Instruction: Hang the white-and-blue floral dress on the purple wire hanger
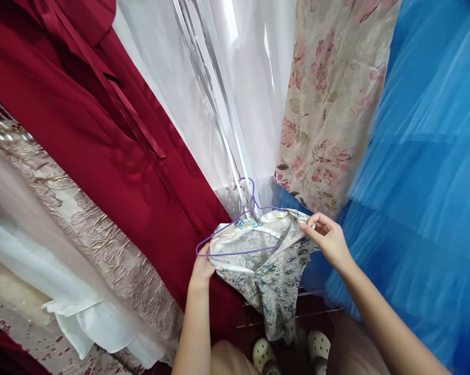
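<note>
A purple wire hanger (235, 253) lies across the neck opening of a white garment with a blue and green floral print (277, 286). The hanger's right end is inside the garment's shoulder, while its left end shows outside the cloth. At that left end, my left hand (201, 266) grips the hanger and the garment's edge; its fingers are partly hidden behind them. My right hand (329, 238) pinches the right shoulder of the garment between thumb and fingers. Below, the lower part of the garment hangs down in folds.
Long clothes hang all around: a dark red gown (113, 156), white fabric with ribbons (250, 78), a beige dress with pink flowers (329, 104) and a blue tulle skirt (426, 172). Light textured fabric (82, 208) hangs at left. Pale clogs (263, 351) stand on the dark floor.
</note>
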### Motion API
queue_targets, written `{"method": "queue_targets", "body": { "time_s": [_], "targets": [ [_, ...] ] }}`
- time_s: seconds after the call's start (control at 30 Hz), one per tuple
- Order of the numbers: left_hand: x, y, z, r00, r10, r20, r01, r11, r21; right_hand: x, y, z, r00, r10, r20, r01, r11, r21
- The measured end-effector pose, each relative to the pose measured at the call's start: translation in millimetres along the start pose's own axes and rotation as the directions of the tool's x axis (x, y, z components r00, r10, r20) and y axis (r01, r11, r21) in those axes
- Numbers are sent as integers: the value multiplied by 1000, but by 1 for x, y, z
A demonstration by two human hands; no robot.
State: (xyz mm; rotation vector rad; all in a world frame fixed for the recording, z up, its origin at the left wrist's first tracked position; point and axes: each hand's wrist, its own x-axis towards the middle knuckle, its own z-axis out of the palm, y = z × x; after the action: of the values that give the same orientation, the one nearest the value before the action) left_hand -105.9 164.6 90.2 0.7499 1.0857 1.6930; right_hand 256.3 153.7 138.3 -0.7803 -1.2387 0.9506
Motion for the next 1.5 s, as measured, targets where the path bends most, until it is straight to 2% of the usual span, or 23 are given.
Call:
{"method": "queue_targets", "body": {
  "time_s": [0.13,0.17,0.3,0.37,0.43,0.5,0.6,0.67,0.77,0.87,0.97,1.0,1.03,1.1,1.13,1.17,1.23,1.27,1.33,1.37,1.4,1.43,1.5],
  "targets": [
    [-31,-43,17,972,-168,166,154,984,89,-1,20,1,999,44,-8,-44,998,36],
    [-40,-59,24,933,-226,280,184,968,169,-1,24,1,998,60,-26,-59,997,45],
    [-78,-110,59,809,-306,501,20,868,497,2,40,-9,982,146,-120,-143,989,29],
    [-96,-119,74,721,-355,595,-52,829,557,1,48,-19,969,187,-159,-189,982,4],
    [-112,-115,88,664,-367,651,-52,846,530,-5,57,-31,954,227,-195,-236,971,-25],
    [-123,-101,96,680,-326,657,-11,891,454,-15,68,-43,943,255,-215,-275,959,-66],
    [-133,-76,101,774,-223,592,15,942,335,-34,87,-59,935,275,-223,-311,939,-144],
    [-136,-62,99,836,-156,527,4,961,277,-46,100,-64,937,267,-224,-321,911,-259],
    [-137,-46,91,883,-81,463,-31,973,230,-57,115,-62,956,221,-191,-288,820,-494],
    [-132,-30,75,912,33,410,-185,923,338,-60,112,-46,976,184,-117,-218,796,-565],
    [-125,-11,59,948,238,212,-317,769,556,-60,85,-19,972,217,92,-154,880,-449],
    [-124,-6,56,944,302,134,-319,729,606,-61,74,-7,947,245,206,-153,911,-382],
    [-125,-2,54,937,341,73,-308,709,634,-64,62,5,903,272,333,-168,936,-309],
    [-136,-3,57,938,346,35,-288,716,636,-72,44,30,772,310,555,-277,950,-145],
    [-144,-6,61,947,313,66,-284,728,623,-77,39,42,700,325,636,-381,923,-52],
    [-155,-11,66,958,261,123,-280,742,609,-82,37,52,638,340,691,-501,865,38],
    [-178,-21,75,948,103,300,-270,760,592,-89,40,67,527,395,752,-745,641,185],
    [-188,-24,79,917,1,398,-258,763,593,-91,43,71,475,429,768,-834,499,236],
    [-203,-22,81,815,-198,545,-217,767,603,-92,48,71,399,477,783,-915,269,302],
    [-207,-18,80,773,-262,578,-194,770,608,-92,48,69,389,477,788,-921,217,323],
    [-209,-13,78,747,-298,594,-175,774,609,-91,47,66,401,459,793,-916,213,340],
    [-210,-8,76,740,-307,598,-166,778,606,-90,44,62,429,431,794,-903,242,356],
    [-207,0,71,763,-266,588,-192,777,600,-90,34,56,493,367,789,-864,316,393]
  ]
}}
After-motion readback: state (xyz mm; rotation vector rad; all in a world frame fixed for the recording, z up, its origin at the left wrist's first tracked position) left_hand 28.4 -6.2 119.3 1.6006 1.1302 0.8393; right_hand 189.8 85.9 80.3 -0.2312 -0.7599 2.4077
